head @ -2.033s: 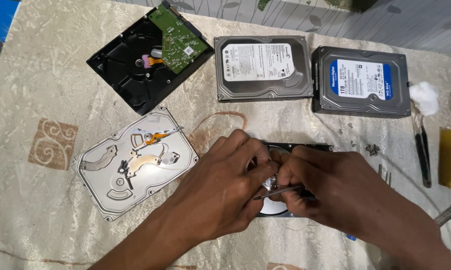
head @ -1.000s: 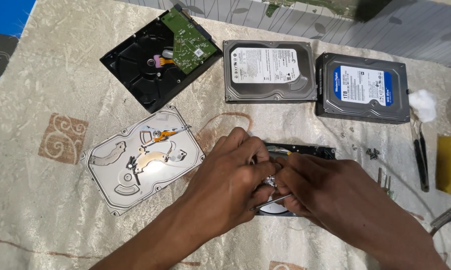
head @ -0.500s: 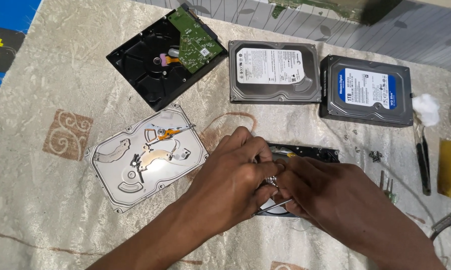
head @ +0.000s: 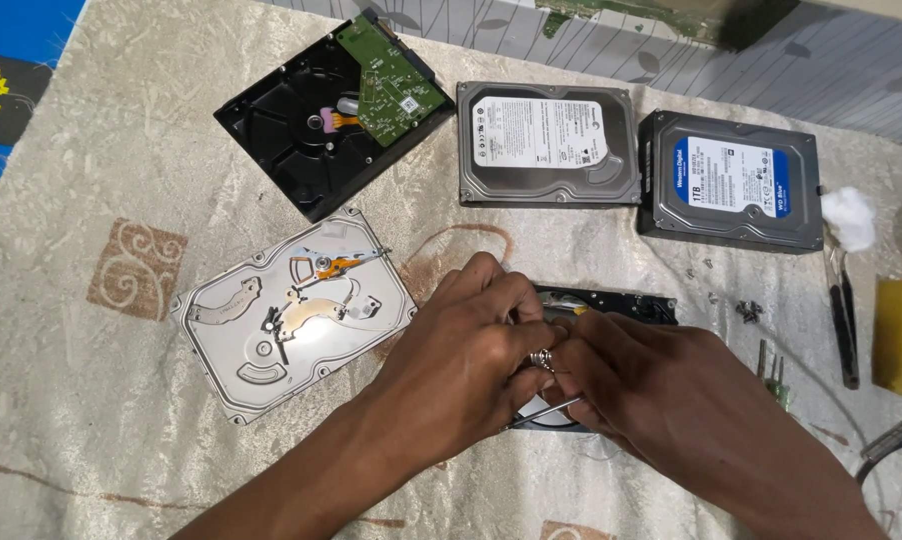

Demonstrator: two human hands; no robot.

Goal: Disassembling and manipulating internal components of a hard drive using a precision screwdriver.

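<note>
A: Hands barely moved since the earlier frames, both still bunched over the same drive. Only the head camera drifted a bit, so the other parts sit slightly lower and further right in frame.

B: Head view details?

A: Left hand [head: 471, 350] is curled narrow, fingers pinched at the middle of the opened black hard drive [head: 621, 303], ring on one finger. Right hand [head: 661, 400] is closed on a thin metal screwdriver [head: 541, 412], shaft poking out to the left under the left hand. Both hands touch each other and cover most of that drive; only its far edge shows.

B: Where is it?

A: On the cream patterned worktop [head: 121, 200], front centre. Silver drive base [head: 296, 312] with actuator parts lies just left of the left hand. Behind: black drive shell with green circuit board [head: 336, 115], a silver-lidded drive [head: 546, 145], a blue-labelled drive [head: 736, 182]. Loose screws [head: 746, 310] and black tweezers [head: 843, 320] to the right.
</note>
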